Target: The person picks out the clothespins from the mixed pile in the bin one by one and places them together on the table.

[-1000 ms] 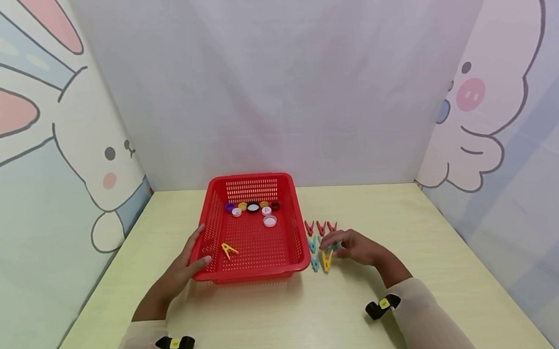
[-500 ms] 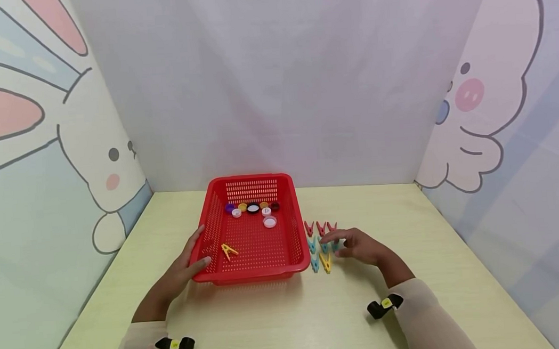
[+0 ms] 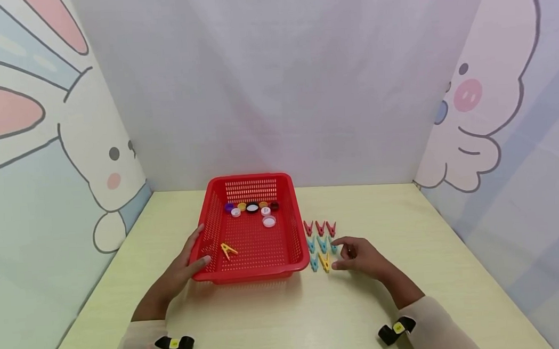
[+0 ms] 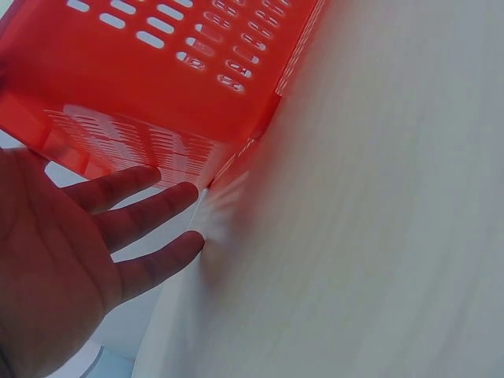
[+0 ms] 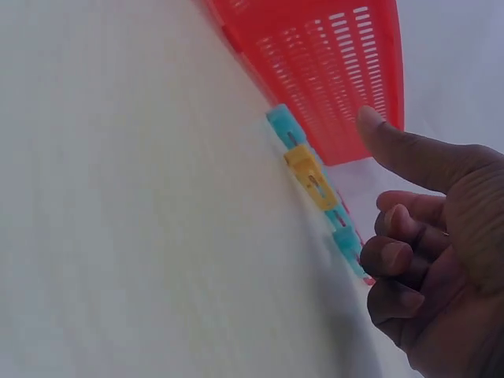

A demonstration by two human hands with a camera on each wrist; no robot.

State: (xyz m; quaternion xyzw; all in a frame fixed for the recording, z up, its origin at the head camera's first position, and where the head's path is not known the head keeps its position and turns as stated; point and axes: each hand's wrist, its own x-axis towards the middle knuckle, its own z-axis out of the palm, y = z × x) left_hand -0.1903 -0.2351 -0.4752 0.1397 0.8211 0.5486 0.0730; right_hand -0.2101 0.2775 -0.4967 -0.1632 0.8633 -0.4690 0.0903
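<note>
My left hand (image 3: 179, 273) holds the left rim of a red plastic basket (image 3: 252, 273), thumb over the edge. In the left wrist view its fingers (image 4: 146, 224) stretch along the outer wall. My right hand (image 3: 363, 256) hovers just right of several clothespins, holding nothing; its thumb is extended and its fingers are loosely bent. Nearest to it are a yellow clothespin (image 3: 325, 262) and a blue clothespin (image 3: 333, 244), partly overlapped by the index finger. Rows of red clothespins (image 3: 320, 228) and blue clothespins (image 3: 311, 245) lie along the basket's right side. One yellow clothespin (image 3: 228, 250) lies inside the basket.
Several bottle caps sit toward the back of the basket, including a black-rimmed cap (image 3: 253, 208) and a pink-rimmed cap (image 3: 269, 221). A pale wooden table (image 3: 269, 324) carries everything. A grey curtain (image 3: 274, 89) closes the back, with cartoon-printed panels on both sides.
My right hand has let go of the yellow clothespin, which now lies in the front row, and has drawn back to the right. My left hand and the basket stay put.
</note>
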